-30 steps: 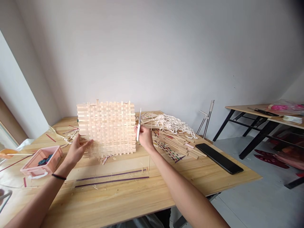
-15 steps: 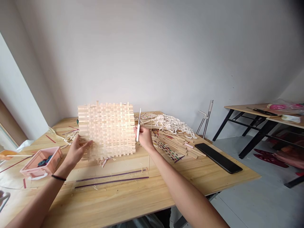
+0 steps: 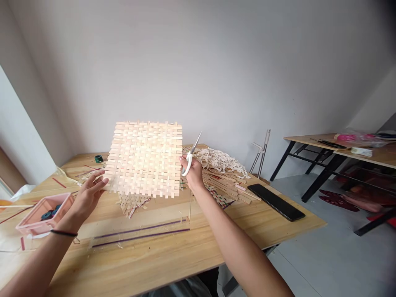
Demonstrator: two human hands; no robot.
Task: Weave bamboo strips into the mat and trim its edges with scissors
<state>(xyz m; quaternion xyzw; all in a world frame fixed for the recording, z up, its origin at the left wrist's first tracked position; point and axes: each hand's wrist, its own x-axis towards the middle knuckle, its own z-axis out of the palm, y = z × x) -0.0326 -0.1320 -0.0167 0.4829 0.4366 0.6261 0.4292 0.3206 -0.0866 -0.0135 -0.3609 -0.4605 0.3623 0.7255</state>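
A square woven mat [image 3: 145, 159] of pale flat strips is held up above the table, its strip ends sticking out unevenly at the edges. My left hand [image 3: 89, 192] has its thumb and fingers at the mat's lower left corner. At the right edge, my right hand [image 3: 193, 171] pinches the mat between thumb and finger. White-handled scissors [image 3: 187, 165] are also in that hand, blades pointing up. Partly hidden below the mat lies another woven piece [image 3: 131, 203] with a reddish edge.
Two dark purple strips [image 3: 140, 233] lie on the wooden table [image 3: 167, 260]. At left is a pink basket [image 3: 43, 220] holding dark rolls; a green tape roll [image 3: 98, 159] stands farther back. On the right are loose wooden strips [image 3: 222, 183], white cord [image 3: 221, 161] and a black phone [image 3: 275, 202].
The mat has risen and shifted slightly right, uncovering more of the woven piece beneath. The scissors have turned in my right hand, their blades now leaning right. My left hand has moved left with the view.
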